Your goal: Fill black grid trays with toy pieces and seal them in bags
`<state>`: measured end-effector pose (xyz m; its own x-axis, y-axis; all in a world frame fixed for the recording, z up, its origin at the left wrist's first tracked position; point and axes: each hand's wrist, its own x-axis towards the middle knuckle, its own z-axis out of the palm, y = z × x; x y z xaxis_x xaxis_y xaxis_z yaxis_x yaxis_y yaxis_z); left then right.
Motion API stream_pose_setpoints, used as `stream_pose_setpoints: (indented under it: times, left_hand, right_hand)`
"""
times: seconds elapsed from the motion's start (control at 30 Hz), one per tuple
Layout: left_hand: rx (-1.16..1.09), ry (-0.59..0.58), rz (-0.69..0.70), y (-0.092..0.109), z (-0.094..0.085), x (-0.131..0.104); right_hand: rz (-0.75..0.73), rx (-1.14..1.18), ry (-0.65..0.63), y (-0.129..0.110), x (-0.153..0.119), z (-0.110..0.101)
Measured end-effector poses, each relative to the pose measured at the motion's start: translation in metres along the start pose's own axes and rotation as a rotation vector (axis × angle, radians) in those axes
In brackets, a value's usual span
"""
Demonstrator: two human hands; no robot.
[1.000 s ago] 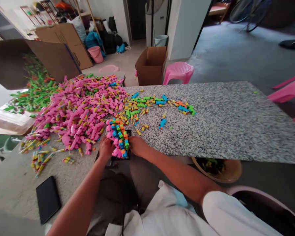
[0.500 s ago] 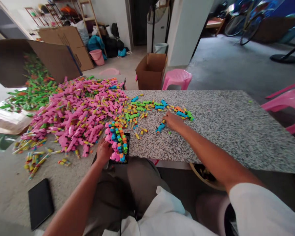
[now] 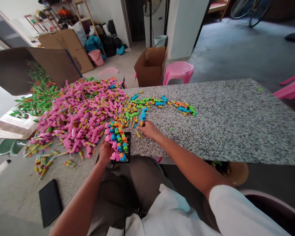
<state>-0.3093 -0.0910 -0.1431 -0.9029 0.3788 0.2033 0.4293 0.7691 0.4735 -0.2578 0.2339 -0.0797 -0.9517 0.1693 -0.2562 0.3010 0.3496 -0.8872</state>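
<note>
Black tray (image 3: 127,146): mostly hidden under stacked toy pieces; only its right and near edges show.
Left hand (image 3: 104,152): fingers hidden behind the tray's load.
Blue piece (image 3: 143,114): its lower end is covered by the right hand (image 3: 148,129).
Bowl (image 3: 237,172): largely hidden under the table (image 3: 223,121).
Green pile (image 3: 34,95), far left: too blurred to tell single pieces apart.

We sit in a home workroom: toy-piece heaps (image 3: 81,114) centre-left, cardboard boxes (image 3: 151,65) upper centre, plastic stool (image 3: 178,70) beside.
</note>
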Motion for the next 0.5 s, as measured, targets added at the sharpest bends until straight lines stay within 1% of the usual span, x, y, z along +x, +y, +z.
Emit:
stream_pose_setpoints:
  times: [0.07, 0.13, 0.23, 0.27, 0.37, 0.43, 0.5]
  left_hand:
    - [-0.013, 0.002, -0.023, 0.000, 0.000, 0.000]
    - [-0.026, -0.007, -0.031, 0.000, 0.000, -0.001]
    - [-0.029, -0.008, -0.027, 0.002, -0.001, -0.001]
    - [-0.026, -0.004, -0.028, 0.003, -0.001, -0.001]
    - [-0.019, 0.000, -0.025, 0.006, -0.002, -0.002]
    - [-0.032, -0.003, -0.014, 0.007, -0.003, -0.002]
    - [-0.049, -0.008, -0.012, 0.007, -0.003, -0.002]
  right_hand:
    - [0.001, 0.045, -0.082, -0.013, 0.005, 0.021]
    - [0.000, 0.055, -0.167, -0.024, 0.010, 0.034]
    - [-0.004, -0.057, -0.276, -0.032, 0.017, 0.048]
    - [-0.020, -0.133, -0.280, -0.033, 0.019, 0.051]
    - [-0.131, -0.371, -0.210, -0.032, 0.023, 0.059]
    - [-0.211, -0.459, -0.196, -0.030, 0.025, 0.063]
    - [-0.256, -0.494, -0.219, -0.029, 0.025, 0.066]
